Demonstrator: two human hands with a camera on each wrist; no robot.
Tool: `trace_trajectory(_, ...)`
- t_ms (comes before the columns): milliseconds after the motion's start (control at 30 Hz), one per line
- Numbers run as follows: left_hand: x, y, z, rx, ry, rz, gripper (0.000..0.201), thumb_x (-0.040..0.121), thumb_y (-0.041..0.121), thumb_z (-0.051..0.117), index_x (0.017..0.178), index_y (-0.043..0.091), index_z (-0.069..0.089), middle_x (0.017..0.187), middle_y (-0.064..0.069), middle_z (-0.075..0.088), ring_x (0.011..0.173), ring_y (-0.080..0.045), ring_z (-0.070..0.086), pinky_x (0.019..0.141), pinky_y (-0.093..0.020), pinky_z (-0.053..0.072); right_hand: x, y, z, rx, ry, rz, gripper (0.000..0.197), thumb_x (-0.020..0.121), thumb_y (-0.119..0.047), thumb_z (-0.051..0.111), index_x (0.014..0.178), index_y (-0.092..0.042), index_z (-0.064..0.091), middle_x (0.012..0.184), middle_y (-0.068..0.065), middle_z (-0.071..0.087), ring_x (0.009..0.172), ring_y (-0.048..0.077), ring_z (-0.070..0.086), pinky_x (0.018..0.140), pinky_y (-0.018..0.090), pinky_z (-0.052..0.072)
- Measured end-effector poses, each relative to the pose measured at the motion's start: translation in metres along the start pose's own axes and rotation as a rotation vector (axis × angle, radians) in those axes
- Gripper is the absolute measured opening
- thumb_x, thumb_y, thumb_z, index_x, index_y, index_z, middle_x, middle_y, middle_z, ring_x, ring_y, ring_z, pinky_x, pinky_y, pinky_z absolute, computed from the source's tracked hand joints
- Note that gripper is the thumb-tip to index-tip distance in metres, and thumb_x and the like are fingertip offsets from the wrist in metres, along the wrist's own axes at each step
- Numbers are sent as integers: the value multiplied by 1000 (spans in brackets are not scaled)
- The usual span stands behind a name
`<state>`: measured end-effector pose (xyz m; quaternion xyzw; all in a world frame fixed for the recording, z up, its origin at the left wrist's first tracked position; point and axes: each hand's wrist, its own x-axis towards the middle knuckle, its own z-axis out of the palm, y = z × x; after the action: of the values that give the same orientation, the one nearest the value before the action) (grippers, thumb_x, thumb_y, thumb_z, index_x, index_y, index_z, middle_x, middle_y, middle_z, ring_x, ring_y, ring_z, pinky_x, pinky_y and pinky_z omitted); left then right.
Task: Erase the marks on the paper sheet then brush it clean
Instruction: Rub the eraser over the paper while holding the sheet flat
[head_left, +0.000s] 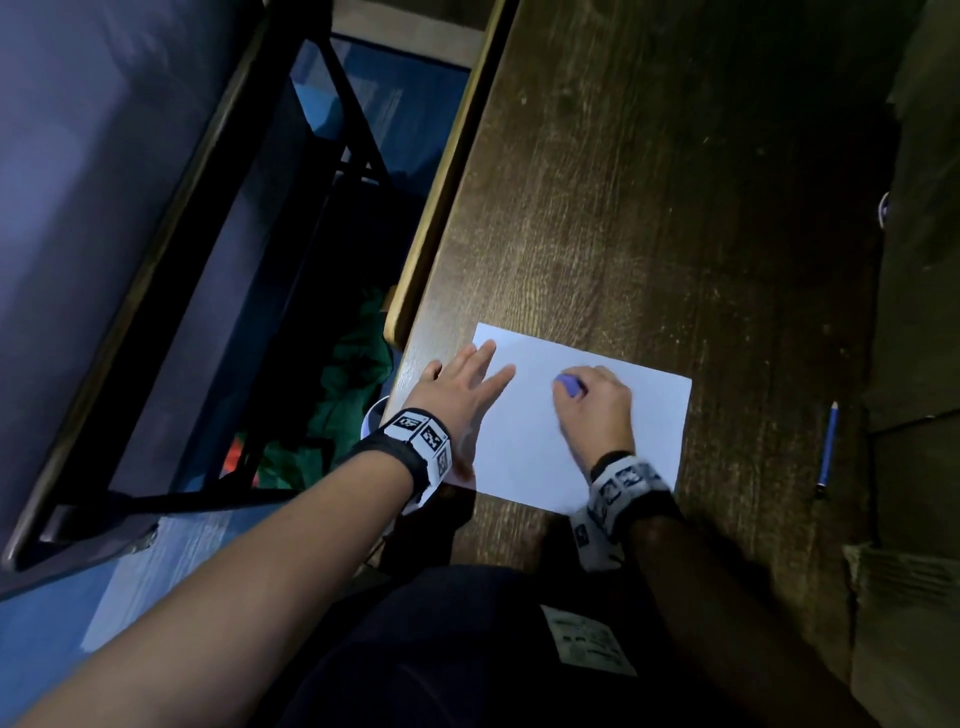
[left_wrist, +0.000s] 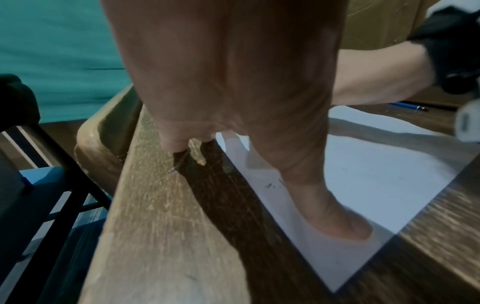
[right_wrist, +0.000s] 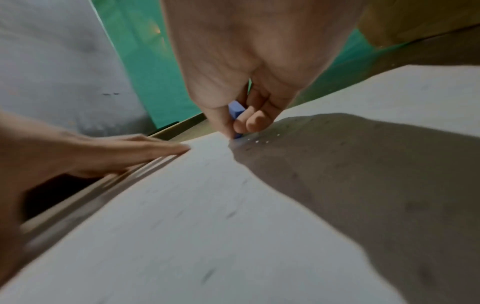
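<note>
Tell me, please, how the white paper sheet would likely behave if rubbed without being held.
The white paper sheet looks thin and light, so it would probably slide on the smooth wooden desk. The flat left hand pins its edge while the right hand rubs with the blue eraser; unpinned, it might crumple.

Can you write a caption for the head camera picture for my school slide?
Right hand rubs a small blue eraser on white paper sheet; flat left hand steadies it.

Classroom or study room, long wooden desk (head_left: 675, 208), bench (head_left: 78, 208) on black metal frame, blue floor
</note>
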<state>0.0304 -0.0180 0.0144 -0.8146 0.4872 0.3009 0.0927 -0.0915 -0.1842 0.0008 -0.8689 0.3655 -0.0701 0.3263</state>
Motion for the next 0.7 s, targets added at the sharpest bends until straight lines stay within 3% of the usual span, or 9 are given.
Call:
trace_trajectory(133,-1,4,-3,-2,-63,-3,152,53,54,96,159,38,-11,165,-10,-28,155,-30,-20,124,-56,11,-57,-24,17,9,-511,-332,10,91,-16,60,86,-12,68,82,0,54,78,23,57,77,31,46)
trace_trajectory(167,-2,5,-5,6,-76,-10,152,53,54,96,160,38,-12,165,-10,-29,155,-30,-20,124,-57,10,-59,-23,16,-1,-564,-398,10,90,-17,60,85,-13,68,80,-2,52,76,21,55,75,31,46)
trace_trajectory(233,-3,6,-6,3,-82,-15,146,60,48,95,160,39,-11,166,-11,-28,155,-30,-20,123,-57,10,-39,-15,9,27,-451,-316,10,89,-17,62,88,-13,71,83,0,60,78,17,56,81,33,48)
trace_trajectory(367,0,7,-6,-4,-74,-27,138,67,40,92,159,43,-10,166,-11,-27,155,-31,-20,122,-59,8,-4,2,-4,-9,-42,58,16,89,-21,65,99,-12,73,98,5,68,90,20,63,90,32,51)
trace_trajectory(433,0,7,-7,-5,-75,-30,140,64,42,93,159,43,-10,166,-11,-28,155,-31,-20,123,-58,8,-18,-9,6,11,-124,5,17,90,-18,63,99,-9,73,98,9,68,92,24,62,91,38,50)
trace_trajectory(533,-2,9,-8,8,-91,-27,146,59,48,95,159,43,-11,165,-10,-30,155,-30,-21,123,-58,8,-58,-27,16,9,-523,-322,12,91,-18,61,91,-10,71,86,3,61,80,21,58,80,37,49)
trace_trajectory(567,-3,8,-8,14,-90,-27,146,59,49,95,159,42,-11,165,-10,-30,155,-30,-20,123,-58,9,-57,-27,14,-14,-568,-382,12,91,-19,61,90,-11,70,86,3,60,79,21,57,79,37,49)
trace_trajectory(633,-4,8,-7,7,-81,-22,142,62,47,94,160,43,-9,166,-11,-27,156,-31,-18,122,-58,10,-35,-18,10,-1,-448,-302,13,90,-19,62,92,-11,71,90,6,64,84,22,59,85,34,47)
trace_trajectory(700,-3,7,-6,-1,-70,-22,142,61,48,94,159,43,-9,166,-11,-25,156,-31,-17,122,-59,11,-7,-4,2,5,-198,-85,13,88,-19,64,94,-11,73,93,6,67,87,21,61,87,29,48)
